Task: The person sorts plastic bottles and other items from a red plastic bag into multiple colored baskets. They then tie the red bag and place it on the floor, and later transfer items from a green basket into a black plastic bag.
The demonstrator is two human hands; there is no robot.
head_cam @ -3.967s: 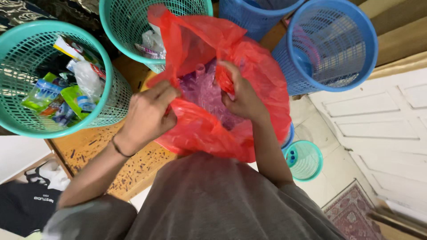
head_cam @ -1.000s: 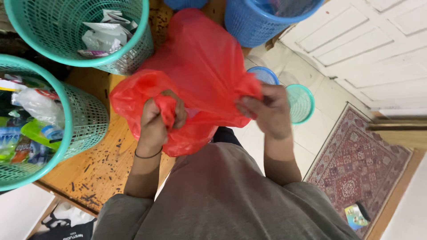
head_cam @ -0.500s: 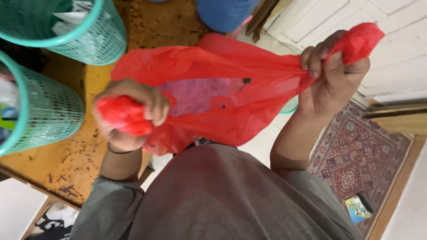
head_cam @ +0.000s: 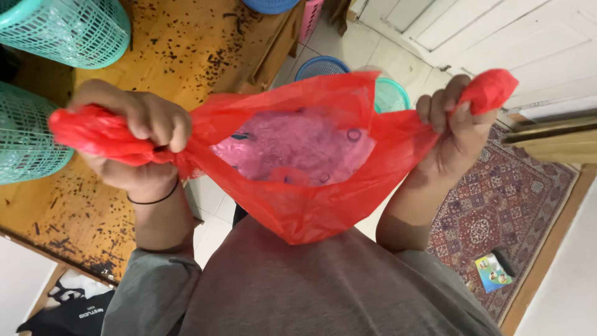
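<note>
head view: left hand (head_cam: 134,146) at 9 o'clock, fingers (head_cam: 163,127) clenched round one bunched handle of the red plastic bag (head_cam: 311,199). right hand (head_cam: 457,134) at 3 o'clock, fingers fisted on the other handle. bag hangs stretched between them, mouth open, just off the table (head_cam: 180,56) edge, above floor tiles. teal baskets (head_cam: 68,31) at 10 o'clock, rug (head_cam: 497,218) at 4 o'clock.

Count, head view: one bag, two hands, six baskets in part or whole.

Red plastic bags: 1 (head_cam: 323,205). Hands: 2, left hand (head_cam: 134,146) and right hand (head_cam: 457,134). Teal mesh baskets on the table (head_cam: 180,56): 2, one at the top edge (head_cam: 68,31), one at the left edge (head_cam: 28,140). Baskets on the floor: 1 blue (head_cam: 320,65), 1 teal (head_cam: 392,96). Blue basket at top edge: 1 (head_cam: 270,5). Pink basket: 1 (head_cam: 311,18). Patterned rugs: 1 (head_cam: 497,211). Black wristbands: 1 (head_cam: 152,199).
</note>
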